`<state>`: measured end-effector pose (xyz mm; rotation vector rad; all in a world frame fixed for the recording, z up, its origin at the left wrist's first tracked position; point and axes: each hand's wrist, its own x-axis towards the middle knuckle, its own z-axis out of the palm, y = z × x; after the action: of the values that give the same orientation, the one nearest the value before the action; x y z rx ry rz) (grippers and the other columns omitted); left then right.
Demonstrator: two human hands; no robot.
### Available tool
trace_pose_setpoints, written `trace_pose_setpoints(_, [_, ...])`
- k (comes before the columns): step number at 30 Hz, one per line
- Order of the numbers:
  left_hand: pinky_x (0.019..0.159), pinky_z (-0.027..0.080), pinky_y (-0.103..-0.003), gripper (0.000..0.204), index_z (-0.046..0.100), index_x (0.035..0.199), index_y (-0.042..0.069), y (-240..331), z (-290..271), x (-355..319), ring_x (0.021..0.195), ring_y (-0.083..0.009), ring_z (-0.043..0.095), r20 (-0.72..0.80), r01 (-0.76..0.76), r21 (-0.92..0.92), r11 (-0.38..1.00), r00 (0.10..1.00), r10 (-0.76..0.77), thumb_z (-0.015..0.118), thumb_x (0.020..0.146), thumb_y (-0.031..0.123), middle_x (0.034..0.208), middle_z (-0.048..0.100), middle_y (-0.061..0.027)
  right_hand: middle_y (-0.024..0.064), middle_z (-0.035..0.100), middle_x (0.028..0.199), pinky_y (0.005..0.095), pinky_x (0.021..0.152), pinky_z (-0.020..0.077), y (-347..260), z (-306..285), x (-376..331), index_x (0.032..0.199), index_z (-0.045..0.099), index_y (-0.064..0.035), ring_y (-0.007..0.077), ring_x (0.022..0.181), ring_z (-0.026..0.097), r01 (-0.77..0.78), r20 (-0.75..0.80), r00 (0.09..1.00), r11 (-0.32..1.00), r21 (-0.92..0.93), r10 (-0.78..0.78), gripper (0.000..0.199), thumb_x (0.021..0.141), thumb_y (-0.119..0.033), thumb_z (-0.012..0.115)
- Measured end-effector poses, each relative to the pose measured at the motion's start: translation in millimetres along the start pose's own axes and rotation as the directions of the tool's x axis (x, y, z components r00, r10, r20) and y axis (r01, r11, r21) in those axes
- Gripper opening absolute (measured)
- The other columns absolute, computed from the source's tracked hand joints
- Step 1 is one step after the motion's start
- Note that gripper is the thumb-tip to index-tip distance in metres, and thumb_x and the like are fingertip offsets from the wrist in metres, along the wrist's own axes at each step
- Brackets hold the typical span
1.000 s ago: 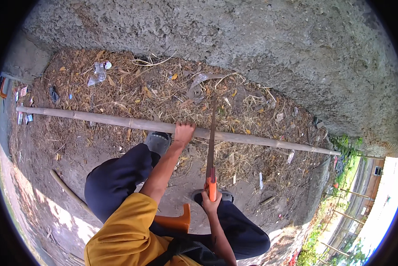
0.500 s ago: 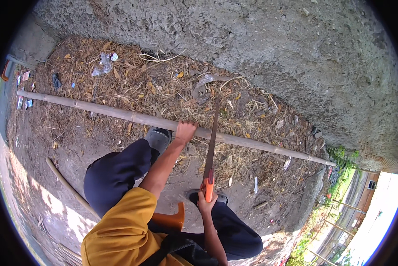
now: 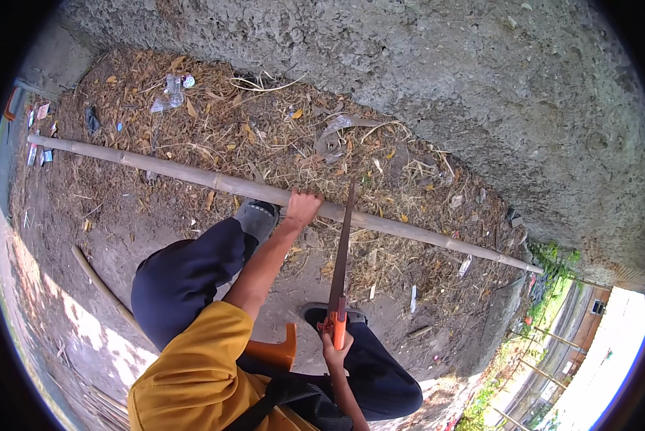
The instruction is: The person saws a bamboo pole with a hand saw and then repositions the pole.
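One bamboo pole (image 3: 215, 179) — left hand (image 3: 302, 208) grips it; right hand (image 3: 335, 353) grips one handsaw (image 3: 339, 269).

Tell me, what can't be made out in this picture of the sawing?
- Head view: whether the saw has cut into the bamboo pole; too small to tell.
- The right hand wraps the orange grip, hiding its shape.
- The orange seat is mostly hidden by the person's body.

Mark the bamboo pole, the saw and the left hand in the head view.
bamboo pole (image 3: 172, 171): head view, bare shaft left of the grip.
saw (image 3: 341, 244): head view, middle of the blade, below the pole.
left hand (image 3: 303, 207): head view, back of the hand gripping the pole.
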<state>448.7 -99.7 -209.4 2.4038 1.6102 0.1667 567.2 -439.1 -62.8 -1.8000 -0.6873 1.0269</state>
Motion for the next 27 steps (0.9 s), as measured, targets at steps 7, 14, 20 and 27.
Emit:
trace_pose_setpoints(7, [0.088, 0.050, -0.049, 0.039, 0.068, 0.110, 0.013, 9.2, -14.9, 20.5, 0.094, -0.0254, 0.072, 0.254, 0.017, -0.051, 0.999, 0.967, -0.003, 0.075, 0.072, 0.014, 0.093, 0.073, -0.0077, -0.0050, 0.047, 0.063, 0.0233, 0.055, 0.0414, -9.5, 19.8, 91.5, 0.066, 0.046, -0.0077, 0.0040, 0.058, 0.045, 0.055, 0.071, 0.996, 0.992, -0.110, -0.048, 0.026, 0.082, 0.003, 0.063])
trace_pose_setpoints(14, [0.087, 0.051, -0.049, 0.038, 0.068, 0.113, 0.016, -0.1, -8.2, 8.3, 0.087, -0.0261, 0.073, 0.106, -0.004, -0.007, 1.000, 0.994, 0.004, 0.073, 0.075, 0.013, 0.090, 0.073, -0.0076, -0.0018, 0.055, 0.065, 0.0260, 0.060, 0.0456, 8.6, -3.6, 5.5, 0.073, 0.054, -0.0007, 0.0060, 0.061, 0.051, -0.044, 0.059, 0.997, 0.997, -0.057, 0.047, 0.013, 0.080, 0.002, 0.064])
trace_pose_setpoints(20, [0.089, 0.050, -0.050, 0.033, 0.069, 0.111, 0.016, 5.6, -4.7, 15.6, 0.089, -0.0268, 0.073, 0.187, 0.010, -0.029, 1.000, 0.982, -0.004, 0.069, 0.078, 0.013, 0.092, 0.074, -0.0082, -0.0045, 0.048, 0.062, 0.0265, 0.051, 0.0365, -22.1, 22.0, 86.7, 0.066, 0.049, -0.0051, 0.0054, 0.055, 0.043, 0.082, 0.054, 0.996, 0.992, -0.095, -0.078, 0.023, 0.080, 0.001, 0.067])
trace_pose_setpoints(27, [0.087, 0.051, -0.049, 0.032, 0.070, 0.107, 0.015, -2.9, -3.4, 9.6, 0.090, -0.0264, 0.073, 0.160, 0.038, -0.014, 0.999, 0.986, -0.035, 0.072, 0.075, 0.013, 0.092, 0.074, -0.0085, -0.0057, 0.049, 0.063, 0.0238, 0.050, 0.0385, -16.5, 2.4, 30.1, 0.067, 0.051, -0.0055, 0.0033, 0.054, 0.043, -0.004, 0.039, 0.999, 0.998, 0.059, 0.002, 0.023, 0.082, 0.002, 0.066])
